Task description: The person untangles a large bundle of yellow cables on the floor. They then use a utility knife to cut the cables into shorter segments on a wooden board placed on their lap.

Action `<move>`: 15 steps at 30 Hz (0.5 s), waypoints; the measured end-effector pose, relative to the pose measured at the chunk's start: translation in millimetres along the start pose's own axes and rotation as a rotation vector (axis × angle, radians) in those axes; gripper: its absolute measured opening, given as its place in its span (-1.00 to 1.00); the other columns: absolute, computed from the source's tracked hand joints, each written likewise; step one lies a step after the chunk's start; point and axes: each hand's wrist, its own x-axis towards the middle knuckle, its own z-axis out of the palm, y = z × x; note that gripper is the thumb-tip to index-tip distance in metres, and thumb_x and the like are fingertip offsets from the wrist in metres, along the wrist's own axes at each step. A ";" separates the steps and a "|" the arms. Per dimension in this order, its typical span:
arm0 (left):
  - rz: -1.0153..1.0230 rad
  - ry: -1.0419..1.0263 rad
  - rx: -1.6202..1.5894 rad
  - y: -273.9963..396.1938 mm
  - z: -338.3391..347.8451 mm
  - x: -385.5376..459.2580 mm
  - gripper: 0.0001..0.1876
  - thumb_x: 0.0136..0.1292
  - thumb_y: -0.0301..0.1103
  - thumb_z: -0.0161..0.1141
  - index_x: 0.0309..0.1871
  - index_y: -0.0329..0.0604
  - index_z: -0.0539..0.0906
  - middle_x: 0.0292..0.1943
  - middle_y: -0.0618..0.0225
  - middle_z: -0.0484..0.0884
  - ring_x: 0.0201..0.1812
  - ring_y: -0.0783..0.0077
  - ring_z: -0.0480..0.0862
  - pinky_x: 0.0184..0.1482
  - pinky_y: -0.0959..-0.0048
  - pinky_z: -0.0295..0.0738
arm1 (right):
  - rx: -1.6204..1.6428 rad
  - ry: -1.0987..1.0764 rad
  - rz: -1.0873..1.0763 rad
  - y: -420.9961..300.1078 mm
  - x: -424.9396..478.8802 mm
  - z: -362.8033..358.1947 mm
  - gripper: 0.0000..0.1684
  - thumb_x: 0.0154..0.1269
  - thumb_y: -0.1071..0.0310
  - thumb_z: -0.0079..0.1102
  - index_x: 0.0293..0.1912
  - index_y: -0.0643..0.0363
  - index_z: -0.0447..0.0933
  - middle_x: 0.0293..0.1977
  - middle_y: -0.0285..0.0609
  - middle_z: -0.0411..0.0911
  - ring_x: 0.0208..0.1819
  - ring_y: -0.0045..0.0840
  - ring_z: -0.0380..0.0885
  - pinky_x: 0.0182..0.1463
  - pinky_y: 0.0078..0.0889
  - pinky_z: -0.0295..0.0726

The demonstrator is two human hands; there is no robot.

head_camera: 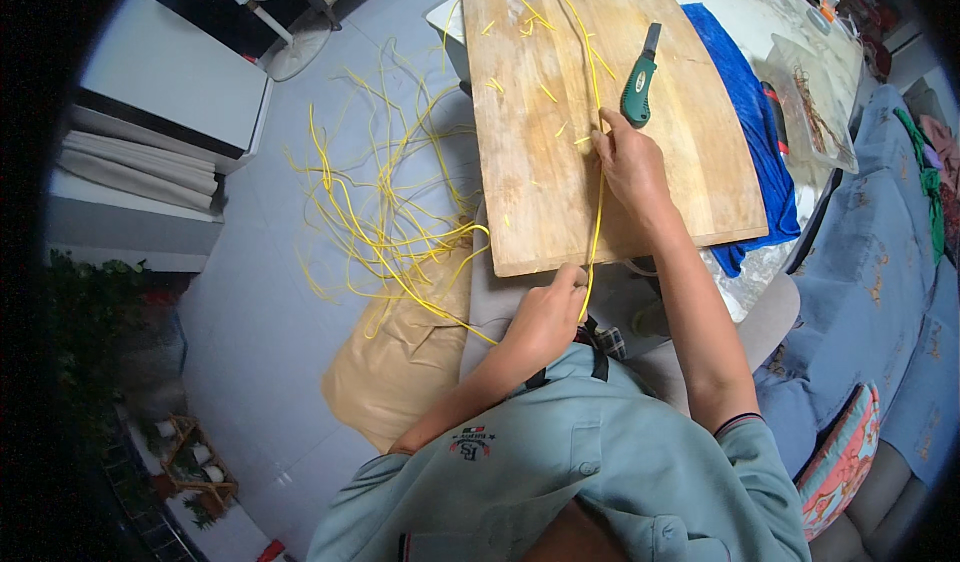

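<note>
A yellow cord (pixel 598 224) runs lengthwise over a wooden board (pixel 697 164). My right hand (pixel 626 153) pinches it against the board's middle. Just off the board's near edge, my left hand (pixel 553 303) grips the same cord close to my waist. A green-handled utility knife (pixel 637 89) with its blade out lies on the board beyond my right hand. Short yellow cut pieces (pixel 548 93) are scattered over the board. To the left, a loose tangle of yellow cord (pixel 386 209) hangs or lies by the board; part of it rests on a tan bag (pixel 397 352).
Under the board's right side is a blue cloth (pixel 780 194) on a marble-patterned table (pixel 750 14). A clear plastic tray (pixel 844 153) there holds thin brownish strands. A sofa (pixel 847 262) stands on the right, a white cabinet (pixel 180 74) and a fan (pixel 300 51) at upper left.
</note>
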 end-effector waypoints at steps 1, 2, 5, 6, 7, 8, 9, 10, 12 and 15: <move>-0.024 0.010 -0.045 1.2 -2.5 -1.7 -0.88 0.31 -0.43 -0.08 -0.16 -0.27 0.37 -0.61 0.11 0.54 -0.50 0.07 0.60 -0.43 0.23 0.43 | 0.176 -0.078 0.132 -6.1 -1.2 1.3 -0.59 0.31 0.33 0.02 0.12 0.23 0.35 -0.51 -0.13 0.52 -0.54 -0.53 0.53 -0.41 -0.48 0.49; -0.027 0.022 -0.051 -0.8 -3.1 -1.6 -0.87 0.31 -0.41 -0.07 -0.15 -0.26 0.37 -0.60 0.10 0.55 -0.50 0.09 0.60 -0.43 0.24 0.43 | 0.564 -0.148 0.194 -8.1 -7.5 2.1 -0.56 0.39 0.31 -0.11 0.21 0.22 0.25 -0.56 -0.23 0.48 -0.56 -0.64 0.49 -0.47 -0.57 0.47; -0.017 0.007 -0.002 -5.5 -6.0 -2.1 -0.86 0.32 -0.39 -0.05 -0.13 -0.24 0.39 -0.57 0.11 0.56 -0.51 0.16 0.61 -0.44 0.27 0.45 | 1.013 -0.197 0.422 -21.9 -39.6 6.1 -0.55 0.43 0.28 -0.17 0.25 0.19 0.20 -0.61 -0.29 0.45 -0.58 -0.69 0.45 -0.51 -0.64 0.44; 0.007 -0.040 0.062 -4.8 -8.8 -2.2 -0.86 0.32 -0.38 -0.05 -0.13 -0.23 0.40 -0.55 0.12 0.57 -0.52 0.19 0.61 -0.45 0.29 0.45 | 1.113 -0.192 0.521 -29.2 -51.0 5.9 -0.53 0.45 0.23 -0.22 0.27 0.17 0.17 -0.64 -0.29 0.40 -0.65 -0.70 0.37 -0.56 -0.65 0.39; 0.033 -0.083 0.129 -3.7 -11.8 -0.4 -0.86 0.32 -0.38 -0.05 -0.13 -0.22 0.42 -0.54 0.13 0.57 -0.53 0.23 0.61 -0.45 0.32 0.45 | 1.168 -0.199 0.525 -24.3 -59.1 9.0 -0.53 0.46 0.20 -0.25 0.28 0.13 0.17 -0.68 -0.32 0.35 -0.70 -0.69 0.29 -0.61 -0.64 0.33; 0.427 0.064 0.435 -8.0 -27.2 5.2 -0.85 0.30 -0.37 -0.02 -0.15 -0.22 0.46 -0.51 0.21 0.59 -0.54 0.39 0.59 -0.46 0.39 0.47 | 1.235 -0.206 0.540 -22.5 -65.0 6.2 -0.53 0.46 0.19 -0.24 0.28 0.10 0.18 -0.67 -0.32 0.35 -0.70 -0.71 0.28 -0.62 -0.68 0.31; 0.186 0.058 0.206 -3.1 -48.1 22.1 -0.82 0.33 -0.36 -0.05 -0.14 -0.26 0.48 -0.52 0.28 0.58 -0.52 0.50 0.56 -0.45 0.48 0.46 | 1.296 -0.211 0.554 -23.3 -69.1 3.1 -0.53 0.45 0.18 -0.23 0.28 0.08 0.19 -0.66 -0.33 0.35 -0.69 -0.73 0.28 -0.62 -0.71 0.30; -0.047 0.102 -0.028 2.8 -69.0 39.4 -0.79 0.36 -0.35 -0.07 -0.13 -0.30 0.51 -0.52 0.36 0.58 -0.51 0.60 0.54 -0.45 0.57 0.45 | 1.329 -0.239 0.561 -26.0 -70.7 1.5 -0.53 0.46 0.18 -0.23 0.28 0.08 0.18 -0.66 -0.34 0.34 -0.70 -0.73 0.26 -0.63 -0.71 0.29; 0.048 0.164 -0.411 14.7 -99.5 99.5 -0.74 0.38 -0.35 -0.11 -0.05 -0.37 0.47 -0.35 0.26 0.60 -0.37 0.55 0.58 -0.33 0.57 0.51 | 1.393 -0.306 0.575 -35.5 -74.0 -0.8 -0.52 0.46 0.17 -0.24 0.28 0.07 0.17 -0.68 -0.35 0.31 -0.71 -0.73 0.23 -0.63 -0.70 0.26; -0.059 0.039 -0.687 31.4 -101.5 198.7 -0.61 0.39 -0.30 -0.11 0.12 -0.48 0.32 -0.04 0.00 0.54 -0.05 0.26 0.58 -0.01 0.37 0.51 | 1.443 -0.296 0.589 -51.1 -75.5 1.2 -0.49 0.45 0.16 -0.20 0.32 0.04 0.09 -0.68 -0.33 0.31 -0.73 -0.71 0.19 -0.64 -0.68 0.20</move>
